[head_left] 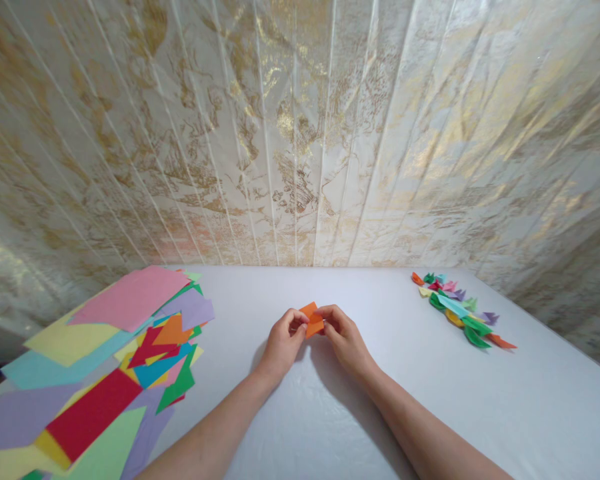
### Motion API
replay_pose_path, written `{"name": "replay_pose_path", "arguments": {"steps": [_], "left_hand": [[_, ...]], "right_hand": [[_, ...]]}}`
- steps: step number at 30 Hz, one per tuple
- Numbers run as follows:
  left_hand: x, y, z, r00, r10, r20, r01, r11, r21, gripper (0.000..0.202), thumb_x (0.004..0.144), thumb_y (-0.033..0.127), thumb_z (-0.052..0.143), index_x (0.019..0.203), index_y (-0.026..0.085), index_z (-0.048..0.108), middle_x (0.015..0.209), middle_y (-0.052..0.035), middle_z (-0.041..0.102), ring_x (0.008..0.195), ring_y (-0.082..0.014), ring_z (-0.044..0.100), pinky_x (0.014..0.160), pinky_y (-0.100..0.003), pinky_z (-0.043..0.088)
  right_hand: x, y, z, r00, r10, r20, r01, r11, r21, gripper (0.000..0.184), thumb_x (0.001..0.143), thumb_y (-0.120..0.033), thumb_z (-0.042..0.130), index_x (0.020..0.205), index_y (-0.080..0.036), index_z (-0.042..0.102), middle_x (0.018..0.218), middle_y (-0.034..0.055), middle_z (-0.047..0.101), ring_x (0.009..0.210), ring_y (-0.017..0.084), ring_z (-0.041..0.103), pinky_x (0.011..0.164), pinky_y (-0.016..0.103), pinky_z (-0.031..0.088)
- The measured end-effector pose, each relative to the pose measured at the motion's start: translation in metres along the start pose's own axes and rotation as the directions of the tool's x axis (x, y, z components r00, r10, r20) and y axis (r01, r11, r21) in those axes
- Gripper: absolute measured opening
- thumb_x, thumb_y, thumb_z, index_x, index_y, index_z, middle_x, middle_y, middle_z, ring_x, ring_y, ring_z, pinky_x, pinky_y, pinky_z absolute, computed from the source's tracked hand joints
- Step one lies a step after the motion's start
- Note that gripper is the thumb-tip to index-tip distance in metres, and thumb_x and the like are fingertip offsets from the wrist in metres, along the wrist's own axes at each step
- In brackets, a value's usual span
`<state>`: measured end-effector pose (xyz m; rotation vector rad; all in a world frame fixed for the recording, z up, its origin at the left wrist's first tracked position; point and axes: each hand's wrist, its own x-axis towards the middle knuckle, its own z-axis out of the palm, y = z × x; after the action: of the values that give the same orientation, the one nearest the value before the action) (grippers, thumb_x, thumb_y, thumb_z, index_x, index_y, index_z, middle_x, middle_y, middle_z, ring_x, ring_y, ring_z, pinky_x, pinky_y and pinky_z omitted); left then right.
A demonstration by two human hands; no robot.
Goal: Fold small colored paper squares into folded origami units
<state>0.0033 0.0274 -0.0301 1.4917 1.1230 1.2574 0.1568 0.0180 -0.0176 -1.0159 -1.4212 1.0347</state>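
A small piece of orange paper (314, 323) is held between my two hands over the middle of the white table (240, 293). Creases show across it, so it looks partly folded. My left hand (286, 339) pinches its left side between thumb and fingers. On the opposite side, my right hand (344, 335) grips the paper's right edge, thumb below and forefinger above. Parts of the paper are hidden behind the fingertips.
Coloured paper sheets, among them a pink sheet (135, 297) and a red sheet (94, 415), overlap at the left. Several small folded paper shapes (455, 308) lie in rows at the right. A gold-patterned curtain (290, 133) hangs along the table's back edge.
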Motion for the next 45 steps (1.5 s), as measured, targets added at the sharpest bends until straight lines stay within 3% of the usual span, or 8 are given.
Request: {"name": "replay_pose_path", "arguments": {"steps": [6,12,15,18,24,29,32,45], "left_hand": [[-0.004,0.006,0.002,0.998,-0.022,0.063,0.027,0.996,-0.08,0.008,0.08,0.019,0.051,0.088,0.021,0.052,0.088,-0.0016,0.066,0.081,-0.0165,0.064,0.078,-0.031,0.051],[-0.007,0.007,0.004,0.999,-0.039,0.034,0.043,0.991,-0.123,0.02,0.083,0.026,0.056,0.098,0.022,0.043,0.091,-0.0035,0.068,0.083,-0.017,0.067,0.078,-0.032,0.052],[-0.005,0.002,0.006,0.998,-0.045,0.046,0.052,0.985,-0.164,0.024,0.08,0.025,0.059,0.097,0.022,0.041,0.084,0.0002,0.066,0.074,-0.0144,0.066,0.075,-0.03,0.052],[-0.004,-0.002,0.007,0.998,-0.056,0.03,0.061,0.983,-0.174,0.023,0.079,0.023,0.057,0.096,0.022,0.041,0.08,0.003,0.062,0.067,-0.0118,0.064,0.07,-0.028,0.051],[0.0,-0.005,0.002,0.998,-0.055,-0.024,0.052,0.994,-0.096,0.026,0.08,0.02,0.053,0.103,0.021,0.043,0.078,0.0021,0.062,0.071,-0.013,0.062,0.069,-0.026,0.048],[0.001,-0.003,-0.001,0.997,-0.077,0.011,0.078,0.992,-0.096,0.024,0.08,0.021,0.053,0.103,0.02,0.047,0.071,0.0043,0.059,0.063,-0.012,0.057,0.062,-0.023,0.044],[0.0,0.0,-0.001,0.995,-0.093,0.033,0.096,0.989,-0.112,0.022,0.082,0.025,0.055,0.102,0.019,0.049,0.069,0.0047,0.057,0.06,-0.0117,0.055,0.061,-0.023,0.044],[0.001,0.008,-0.003,0.986,-0.142,0.083,0.153,0.978,-0.144,0.02,0.077,0.035,0.064,0.085,0.017,0.061,0.085,-0.0029,0.068,0.07,-0.0134,0.061,0.069,-0.026,0.05]], "right_hand": [[0.002,0.003,-0.003,0.997,0.013,-0.081,-0.022,0.994,-0.108,0.017,0.081,-0.035,0.061,0.074,-0.02,0.056,0.07,-0.0003,0.06,0.065,0.016,0.055,0.063,0.028,0.044],[0.001,0.003,-0.002,0.997,-0.026,-0.071,0.017,0.992,-0.128,0.014,0.081,-0.032,0.06,0.078,-0.021,0.052,0.072,-0.0012,0.057,0.065,0.015,0.054,0.062,0.028,0.044],[0.0,0.003,0.001,0.998,-0.036,-0.05,0.03,0.993,-0.115,0.013,0.081,-0.029,0.06,0.087,-0.021,0.052,0.076,-0.0009,0.058,0.068,0.016,0.056,0.064,0.028,0.045],[-0.001,0.004,0.001,0.998,-0.042,-0.049,0.035,0.989,-0.146,0.028,0.081,-0.027,0.058,0.108,-0.02,0.053,0.074,-0.0026,0.056,0.067,0.015,0.056,0.063,0.027,0.045],[-0.004,0.004,-0.002,0.999,-0.052,0.009,0.053,0.981,-0.186,0.045,0.09,-0.024,0.04,0.135,-0.021,0.046,0.074,-0.0023,0.057,0.066,0.014,0.06,0.072,0.03,0.049],[-0.005,0.0,-0.002,0.985,-0.148,0.087,0.166,0.949,-0.268,0.034,0.084,-0.017,0.041,0.108,-0.02,0.065,0.085,0.0031,0.064,0.073,0.015,0.059,0.072,0.029,0.047],[-0.004,-0.005,0.0,0.99,-0.119,0.071,0.135,0.949,-0.286,0.026,0.08,-0.016,0.043,0.092,-0.019,0.066,0.079,0.0024,0.065,0.075,0.017,0.061,0.073,0.03,0.048],[-0.002,-0.008,-0.001,0.995,-0.031,0.091,0.053,0.965,-0.258,0.014,0.081,-0.023,0.054,0.084,-0.019,0.067,0.085,0.0037,0.069,0.077,0.017,0.061,0.074,0.029,0.048]]}}
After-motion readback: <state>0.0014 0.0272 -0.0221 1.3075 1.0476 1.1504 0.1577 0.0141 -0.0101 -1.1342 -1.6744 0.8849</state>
